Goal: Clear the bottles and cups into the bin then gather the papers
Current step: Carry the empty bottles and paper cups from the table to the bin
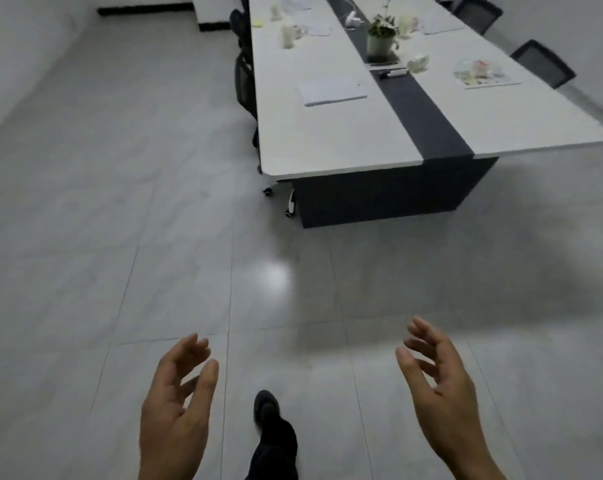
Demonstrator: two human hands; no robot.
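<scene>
A long white table [331, 147] with a dark centre strip stands ahead, some way off across the floor. A stack of papers [331, 91] lies on its near left half. More papers [492, 83] lie on the right under a clear plastic item [478, 69]. A crumpled cup [418, 62] lies beside the strip. Pale cups or bottles [289, 35] stand further back on the left, blurred. My left hand [178, 396] and my right hand [438, 379] hang open over the floor, palms facing each other, holding nothing. No bin is in view.
A potted plant [382, 38] and pens [393, 73] sit on the dark strip. Black office chairs stand along the left side [244, 77] and the right side [544, 64] of the table. My dark shoe [267, 407] steps forward on the grey tiled floor [120, 220].
</scene>
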